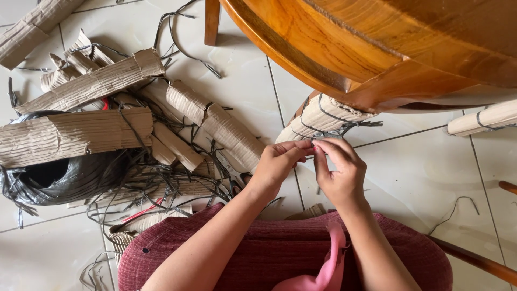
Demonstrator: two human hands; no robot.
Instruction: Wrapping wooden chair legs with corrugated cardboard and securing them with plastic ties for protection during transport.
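Item 1: cardboard wrap (323, 116) around a chair leg, bound by black plastic strap (344, 127), just below the wooden chair frame (377, 59) and above the tiled floor (420, 178). The strap ends meet at the wrap's lower edge, where both hands work.

Handling note: the step in hand appears to be working the strap's tie; it likely goes best with the ends held close to the cardboard, taut, and twisted evenly.

Item 2: left hand (277, 164), grip pinched shut on the strap end, thumb against forefinger.

Item 3: right hand (339, 172), grip likewise closed on the strap, fingertips touching the left's.

Surroundings: pile of cardboard pieces (102, 129) and loose strap to the left, roll of black strap (54, 178), scissors (234, 175) near the left wrist.
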